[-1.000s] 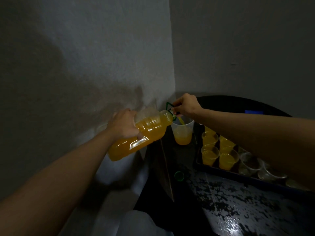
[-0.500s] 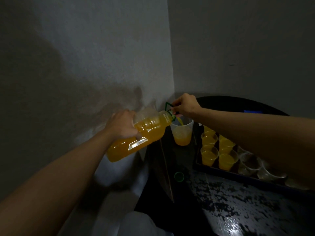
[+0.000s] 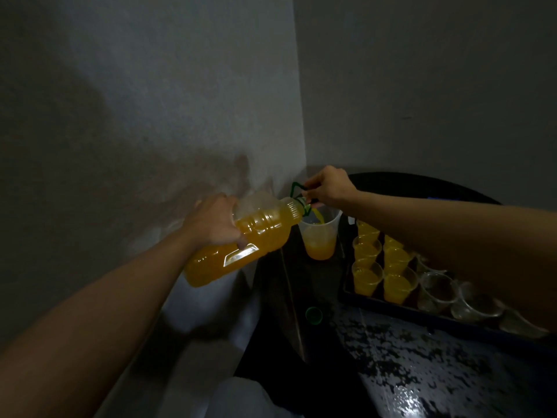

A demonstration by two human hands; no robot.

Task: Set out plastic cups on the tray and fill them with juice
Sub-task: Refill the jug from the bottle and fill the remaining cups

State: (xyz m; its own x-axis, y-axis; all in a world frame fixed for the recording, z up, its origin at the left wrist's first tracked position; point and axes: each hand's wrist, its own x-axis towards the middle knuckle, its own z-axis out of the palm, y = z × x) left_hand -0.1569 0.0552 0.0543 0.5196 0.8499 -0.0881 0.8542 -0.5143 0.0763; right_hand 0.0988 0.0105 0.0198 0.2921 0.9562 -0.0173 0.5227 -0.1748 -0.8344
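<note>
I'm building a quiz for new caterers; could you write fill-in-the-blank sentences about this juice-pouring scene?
1. The left hand grips the large clear plastic bottle while the right hand pinches the green strap at its ____.
2. Juice streams into the tall translucent plastic cup, standing on the dark table, not on the dark ____.
3. The small round bottle cap lying on the table is ____.
Missing: neck; tray; green.
</note>
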